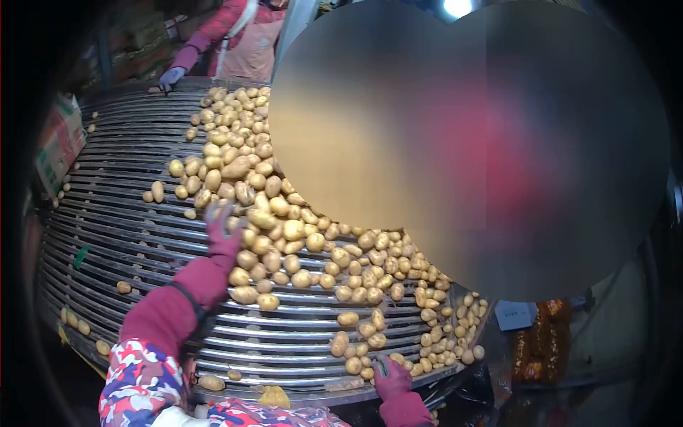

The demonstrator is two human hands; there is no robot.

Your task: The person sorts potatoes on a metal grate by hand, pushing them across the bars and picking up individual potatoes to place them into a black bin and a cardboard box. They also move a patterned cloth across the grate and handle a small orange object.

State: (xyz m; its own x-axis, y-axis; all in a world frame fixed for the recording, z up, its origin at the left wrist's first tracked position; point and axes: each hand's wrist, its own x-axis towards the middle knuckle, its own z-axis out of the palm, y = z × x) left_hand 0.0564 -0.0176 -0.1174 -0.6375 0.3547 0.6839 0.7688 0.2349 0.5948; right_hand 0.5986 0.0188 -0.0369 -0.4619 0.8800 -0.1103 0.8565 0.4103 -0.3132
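Many potatoes (293,229) lie heaped on a sorting table of metal rollers (142,235). My left hand (222,219), in a purple-grey glove, reaches far over the rollers to the left edge of the heap. Its fingers are spread against the potatoes there, and none is plainly gripped. At the front rim of the table is my right hand (393,378), gloved too. It rests beside a few potatoes near the rim, fingers partly stretched out and holding nothing I can see. A large blurred patch hides the heap's far right side.
Across the table another person (245,39) in a pink apron has a gloved hand on the far edge. A cardboard box (60,146) stands at the left. Net bags (544,341) and a pale blue box (515,315) are at the right. Stray potatoes (75,322) lie along the left edge.
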